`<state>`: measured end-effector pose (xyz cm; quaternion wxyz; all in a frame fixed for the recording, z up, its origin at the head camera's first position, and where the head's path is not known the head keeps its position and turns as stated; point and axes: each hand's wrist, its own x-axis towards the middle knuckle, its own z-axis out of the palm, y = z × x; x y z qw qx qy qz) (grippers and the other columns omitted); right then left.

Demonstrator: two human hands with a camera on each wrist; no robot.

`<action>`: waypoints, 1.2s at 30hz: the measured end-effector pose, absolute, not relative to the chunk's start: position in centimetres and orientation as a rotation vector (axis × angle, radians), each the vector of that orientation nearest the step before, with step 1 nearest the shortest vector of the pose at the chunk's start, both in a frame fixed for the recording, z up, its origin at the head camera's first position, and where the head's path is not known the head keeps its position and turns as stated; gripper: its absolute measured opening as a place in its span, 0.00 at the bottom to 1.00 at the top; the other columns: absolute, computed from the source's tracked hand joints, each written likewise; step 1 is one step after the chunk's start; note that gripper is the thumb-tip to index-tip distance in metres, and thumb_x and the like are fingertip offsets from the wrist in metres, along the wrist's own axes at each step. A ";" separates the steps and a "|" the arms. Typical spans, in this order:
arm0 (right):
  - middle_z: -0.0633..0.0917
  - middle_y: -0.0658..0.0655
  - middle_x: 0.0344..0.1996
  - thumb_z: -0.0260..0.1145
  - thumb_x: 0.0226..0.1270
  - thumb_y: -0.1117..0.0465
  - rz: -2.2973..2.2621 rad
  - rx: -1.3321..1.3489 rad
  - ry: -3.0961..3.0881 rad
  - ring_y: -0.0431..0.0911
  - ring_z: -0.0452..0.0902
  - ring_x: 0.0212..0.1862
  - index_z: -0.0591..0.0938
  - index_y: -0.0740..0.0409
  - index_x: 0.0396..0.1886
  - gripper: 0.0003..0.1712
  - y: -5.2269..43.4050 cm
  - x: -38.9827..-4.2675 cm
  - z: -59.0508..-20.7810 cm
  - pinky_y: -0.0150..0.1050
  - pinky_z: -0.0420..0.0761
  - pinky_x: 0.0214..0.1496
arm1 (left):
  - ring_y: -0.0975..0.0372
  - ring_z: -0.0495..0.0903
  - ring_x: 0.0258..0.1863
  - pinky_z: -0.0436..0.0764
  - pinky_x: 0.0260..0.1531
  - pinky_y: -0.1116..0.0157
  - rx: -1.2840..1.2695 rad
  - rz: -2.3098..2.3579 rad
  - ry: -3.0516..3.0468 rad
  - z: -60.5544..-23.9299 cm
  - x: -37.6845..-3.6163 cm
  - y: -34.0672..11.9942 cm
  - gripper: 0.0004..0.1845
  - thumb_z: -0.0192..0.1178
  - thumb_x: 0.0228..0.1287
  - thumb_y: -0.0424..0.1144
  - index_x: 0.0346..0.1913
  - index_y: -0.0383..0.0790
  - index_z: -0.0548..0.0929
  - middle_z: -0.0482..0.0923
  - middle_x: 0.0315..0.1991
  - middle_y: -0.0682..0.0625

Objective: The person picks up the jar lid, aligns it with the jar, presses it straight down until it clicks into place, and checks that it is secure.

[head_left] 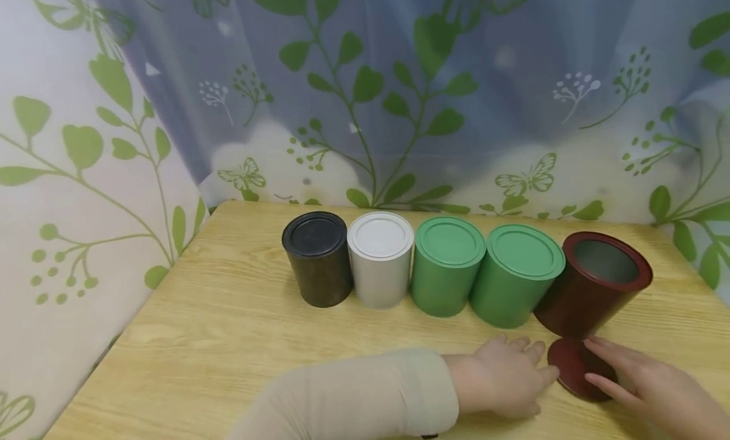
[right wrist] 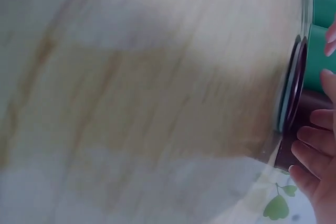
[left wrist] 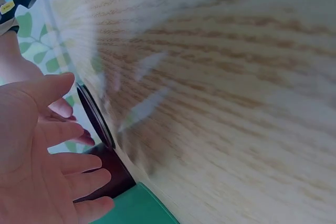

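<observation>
Our left hand and right hand, fingers spread, flank the dark red lid lying flat on the counter. Just beyond the fingertips its open dark red tin ends the row of tins, so the lid apparently belongs to it.

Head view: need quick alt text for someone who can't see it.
Both hands, left hand and right hand, touch a dark red lid lying on a wooden table before an open dark red can. Four lidded cans stand in line beside it.
</observation>
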<state>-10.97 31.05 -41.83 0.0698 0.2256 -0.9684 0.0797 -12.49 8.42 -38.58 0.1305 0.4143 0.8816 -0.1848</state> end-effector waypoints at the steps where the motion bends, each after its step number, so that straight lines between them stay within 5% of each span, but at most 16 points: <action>1: 0.81 0.66 0.48 0.71 0.54 0.48 0.253 0.668 -2.953 0.59 0.80 0.43 0.79 0.65 0.52 0.31 30.9 -11.0 -41.9 0.53 0.79 0.38 | 0.69 0.49 0.68 0.56 0.64 0.64 1.200 -0.544 2.558 -38.6 -12.5 8.4 0.31 0.44 0.63 0.67 0.69 0.74 0.52 0.46 0.71 0.64; 8: 0.78 0.66 0.52 0.67 0.55 0.41 0.289 0.652 -3.092 0.62 0.77 0.49 0.78 0.64 0.56 0.36 30.3 -11.4 -42.2 0.57 0.76 0.43 | 0.69 0.49 0.68 0.59 0.62 0.66 1.200 -0.563 2.545 -38.8 -12.8 8.6 0.33 0.44 0.62 0.68 0.70 0.73 0.50 0.44 0.71 0.63; 22: 0.73 0.71 0.56 0.71 0.50 0.43 0.271 0.850 -3.068 0.64 0.71 0.52 0.77 0.67 0.56 0.41 31.6 -10.7 -44.0 0.58 0.76 0.39 | 0.67 0.49 0.67 0.60 0.60 0.68 1.168 -0.496 2.499 -38.7 -13.0 10.4 0.33 0.44 0.62 0.67 0.70 0.73 0.49 0.43 0.71 0.62; 25: 0.67 0.67 0.63 0.71 0.51 0.44 0.251 0.895 -3.007 0.53 0.55 0.68 0.75 0.65 0.60 0.41 31.8 -10.5 -44.5 0.57 0.76 0.40 | 0.67 0.46 0.68 0.57 0.62 0.68 1.136 -0.507 2.470 -39.0 -12.9 10.6 0.32 0.40 0.63 0.68 0.70 0.75 0.46 0.39 0.71 0.63; 27: 0.60 0.60 0.67 0.72 0.50 0.45 0.215 0.946 -2.928 0.36 0.39 0.71 0.72 0.61 0.63 0.43 32.0 -10.4 -44.9 0.51 0.78 0.42 | 0.66 0.44 0.69 0.54 0.63 0.67 1.110 -0.516 2.457 -39.2 -12.8 10.7 0.32 0.38 0.63 0.68 0.69 0.77 0.44 0.36 0.72 0.63; 29: 0.54 0.51 0.68 0.73 0.49 0.47 0.203 1.010 -2.828 0.20 0.31 0.63 0.70 0.58 0.65 0.44 32.0 -10.5 -45.3 0.37 0.77 0.46 | 0.64 0.43 0.69 0.52 0.64 0.67 1.080 -0.516 2.458 -39.4 -12.7 10.7 0.31 0.36 0.64 0.68 0.69 0.78 0.42 0.33 0.72 0.65; 33: 0.57 0.55 0.67 0.74 0.49 0.49 0.225 1.062 -2.788 0.19 0.31 0.63 0.70 0.63 0.64 0.45 31.8 -10.6 -45.4 0.16 0.62 0.49 | 0.62 0.41 0.70 0.51 0.65 0.67 1.053 -0.539 2.466 -39.6 -12.5 10.9 0.32 0.32 0.64 0.69 0.70 0.75 0.40 0.28 0.71 0.67; 36: 0.61 0.69 0.64 0.73 0.50 0.51 0.249 1.025 -2.832 0.20 0.27 0.63 0.69 0.73 0.61 0.45 31.3 -10.5 -45.4 0.17 0.48 0.60 | 0.61 0.40 0.70 0.50 0.65 0.67 1.058 -0.608 2.482 -39.6 -12.3 11.3 0.32 0.30 0.65 0.69 0.71 0.71 0.41 0.27 0.71 0.66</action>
